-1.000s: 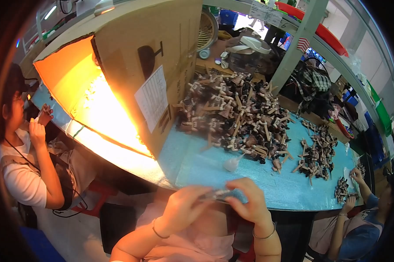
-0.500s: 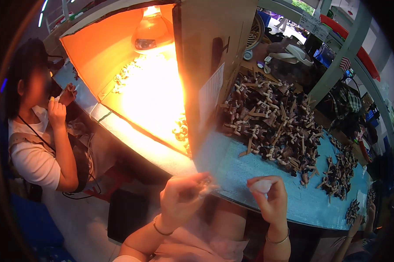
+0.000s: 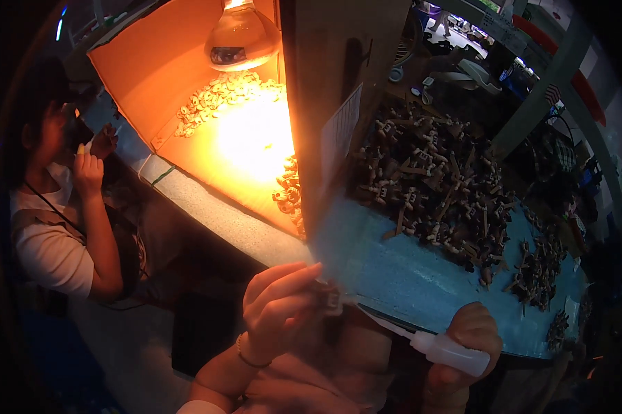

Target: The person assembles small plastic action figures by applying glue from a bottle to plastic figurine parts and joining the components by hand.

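Note:
My left hand pinches a small figurine with pale and dark parts, held over my lap near the table's front edge. Its details are blurred and partly behind my fingers. A white squeeze bottle lies tilted in my right hand, whose fingers are closed round it. The bottle's thin nozzle points left toward the figurine, with its tip close by; whether they touch I cannot tell. A large heap of similar brown and white figurines with flat wooden-looking sticks covers the table beyond my right hand.
A glowing heat lamp hangs inside an open cardboard box holding many small pieces. Smaller figurine heaps lie farther right on the blue tabletop. At the left sits a co-worker, hands raised. A metal post rises behind.
My right hand has turned and moved right and down, so the squeeze bottle's nozzle now faces the figurine. My left hand has turned slightly, fingers raised. The picture is darker.

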Tool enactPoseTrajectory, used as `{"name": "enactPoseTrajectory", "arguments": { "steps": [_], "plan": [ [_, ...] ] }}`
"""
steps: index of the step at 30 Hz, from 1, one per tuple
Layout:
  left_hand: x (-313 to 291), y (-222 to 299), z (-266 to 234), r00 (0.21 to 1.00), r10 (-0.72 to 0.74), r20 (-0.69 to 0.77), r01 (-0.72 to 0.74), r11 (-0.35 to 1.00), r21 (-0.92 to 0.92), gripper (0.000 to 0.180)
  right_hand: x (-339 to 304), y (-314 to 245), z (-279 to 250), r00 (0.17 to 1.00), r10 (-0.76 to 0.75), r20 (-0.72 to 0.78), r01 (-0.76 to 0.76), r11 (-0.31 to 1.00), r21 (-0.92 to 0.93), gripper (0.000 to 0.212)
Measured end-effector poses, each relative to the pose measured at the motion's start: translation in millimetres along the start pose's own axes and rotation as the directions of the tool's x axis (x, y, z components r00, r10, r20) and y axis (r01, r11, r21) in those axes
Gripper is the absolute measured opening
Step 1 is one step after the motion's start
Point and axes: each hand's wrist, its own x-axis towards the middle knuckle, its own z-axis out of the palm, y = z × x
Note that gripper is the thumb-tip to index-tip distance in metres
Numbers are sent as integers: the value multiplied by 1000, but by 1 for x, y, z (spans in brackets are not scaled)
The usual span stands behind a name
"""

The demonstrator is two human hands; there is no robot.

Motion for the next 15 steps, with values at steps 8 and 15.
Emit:
{"name": "enactPoseTrajectory", "arguments": {
  "steps": [8,15],
  "plan": [
    [0,3,4,1000,13,27,-14,1000,21,35,-3,-9,-6,987,-119,106,135,978,-162,50],
    [0,6,6,999,12,37,-13,1000,15,35,-4,-9,-7,987,-108,122,130,974,-184,51]
  ]
}}
